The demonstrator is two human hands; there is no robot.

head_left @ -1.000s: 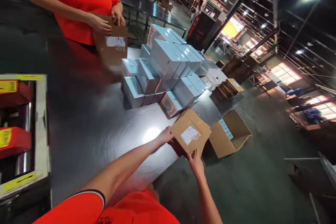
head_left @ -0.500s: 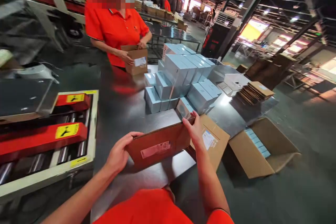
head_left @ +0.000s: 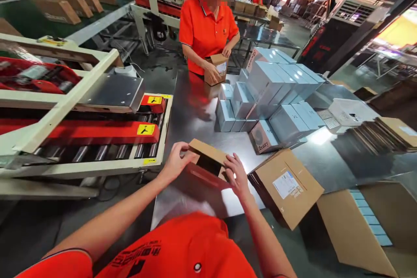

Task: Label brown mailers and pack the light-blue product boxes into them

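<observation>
A small brown cardboard carton point(head_left: 206, 161) sits opened out on the shiny metal table point(head_left: 192, 115) just in front of me. My left hand point(head_left: 176, 159) grips its left flap, fingers curled over the edge. My right hand point(head_left: 236, 174) presses on the carton's right side with fingers bent over the rim. A stack of flat cartons point(head_left: 286, 184) with a white label lies just right of my right hand, hanging over the table edge. Behind it stands a pile of pale blue product boxes point(head_left: 272, 91).
A co-worker in an orange shirt point(head_left: 208, 26) stands at the table's far end holding a small carton point(head_left: 217, 67). A roller conveyor with red guides point(head_left: 97, 132) runs on the left. A white basket point(head_left: 345, 114), more flat cartons point(head_left: 381, 132) and an open floor box point(head_left: 361, 221) are on the right.
I pulled one flat carton off the stack on the right, carried it left to the middle of the table and opened it out. My view turned left, showing the conveyor.
</observation>
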